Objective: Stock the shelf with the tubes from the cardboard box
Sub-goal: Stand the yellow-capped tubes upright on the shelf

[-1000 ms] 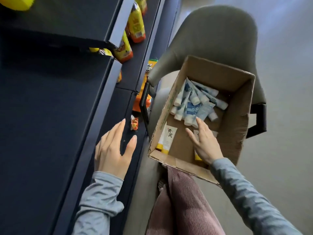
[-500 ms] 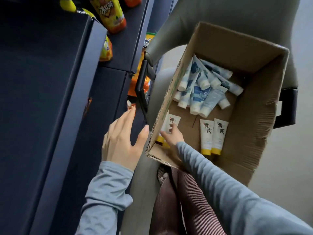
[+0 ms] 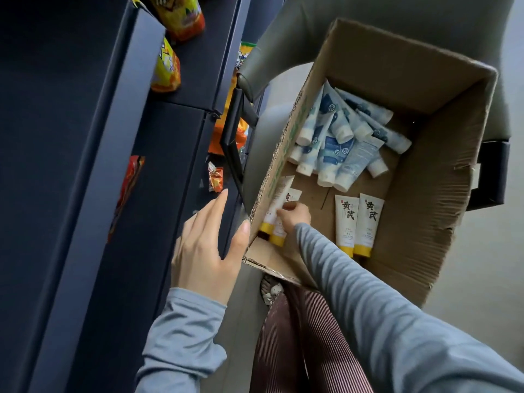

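Observation:
An open cardboard box [image 3: 442, 177] sits on a grey chair. Inside it, several blue-and-white tubes [image 3: 337, 143] lie piled at the far end. Two cream tubes with yellow caps [image 3: 358, 222] lie side by side on the box floor. Two more cream tubes [image 3: 279, 202] lean against the box's left wall, and my right hand [image 3: 293, 218] grips them with curled fingers. My left hand [image 3: 208, 248] hovers flat with straight fingers beside the box's near-left corner, over the dark blue shelf [image 3: 170, 171].
Yellow-orange snack bags [image 3: 167, 66] and a red packet [image 3: 129, 185] lie on the shelf levels to the left. The grey chair [image 3: 283, 46] with its black armrest [image 3: 232, 137] stands between shelf and box. My striped trouser leg [image 3: 300, 336] is below the box.
My right hand moved from the box's near right to its left wall and took hold of the cream tubes there. The view dropped closer to the box; my left hand stayed put.

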Tool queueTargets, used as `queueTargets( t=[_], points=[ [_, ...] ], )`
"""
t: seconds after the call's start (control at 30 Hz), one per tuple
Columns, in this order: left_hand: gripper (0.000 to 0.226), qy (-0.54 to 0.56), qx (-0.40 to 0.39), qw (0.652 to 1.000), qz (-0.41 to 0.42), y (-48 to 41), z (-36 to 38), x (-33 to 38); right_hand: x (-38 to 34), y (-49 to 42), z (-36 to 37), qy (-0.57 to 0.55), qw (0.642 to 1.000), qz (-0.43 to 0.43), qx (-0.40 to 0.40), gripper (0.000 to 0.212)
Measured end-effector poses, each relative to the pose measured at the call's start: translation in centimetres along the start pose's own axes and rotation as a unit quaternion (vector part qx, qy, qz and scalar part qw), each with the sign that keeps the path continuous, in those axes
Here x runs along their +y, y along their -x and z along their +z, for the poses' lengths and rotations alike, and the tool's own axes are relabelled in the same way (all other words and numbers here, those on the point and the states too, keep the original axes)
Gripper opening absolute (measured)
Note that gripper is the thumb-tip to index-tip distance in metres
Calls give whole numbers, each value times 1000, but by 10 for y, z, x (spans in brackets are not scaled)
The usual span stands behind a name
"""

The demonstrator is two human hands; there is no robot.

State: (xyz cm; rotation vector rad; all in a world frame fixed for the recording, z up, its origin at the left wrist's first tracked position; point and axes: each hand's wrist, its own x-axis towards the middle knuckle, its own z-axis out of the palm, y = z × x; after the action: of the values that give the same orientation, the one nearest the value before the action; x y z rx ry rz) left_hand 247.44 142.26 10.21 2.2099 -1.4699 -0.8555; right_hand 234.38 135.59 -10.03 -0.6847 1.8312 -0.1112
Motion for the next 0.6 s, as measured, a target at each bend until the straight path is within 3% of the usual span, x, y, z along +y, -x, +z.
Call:
queueTargets(
  t=[0.1, 0.2, 0.3, 0.43, 0.6],
  points=[
    [73, 8, -2, 1000, 0, 0, 3, 3, 11, -6, -10, -58, 997, 38, 30, 30],
    [73, 10, -7, 1000, 0, 0, 8, 4, 5, -9, -8, -96, 995, 12, 17, 36],
    [74, 9, -15, 1000, 4, 1, 14, 4, -12, -12, 2, -69, 997, -19, -3, 45],
    [72, 16, -16, 1000, 15, 2, 16, 4, -21, -22, 10, -17, 1000, -14, 2, 36],
    [72, 19, -12, 1000, 10, -1, 15, 0, -12, -23, -1, -128, 992, -1, -3, 38]
  ],
)
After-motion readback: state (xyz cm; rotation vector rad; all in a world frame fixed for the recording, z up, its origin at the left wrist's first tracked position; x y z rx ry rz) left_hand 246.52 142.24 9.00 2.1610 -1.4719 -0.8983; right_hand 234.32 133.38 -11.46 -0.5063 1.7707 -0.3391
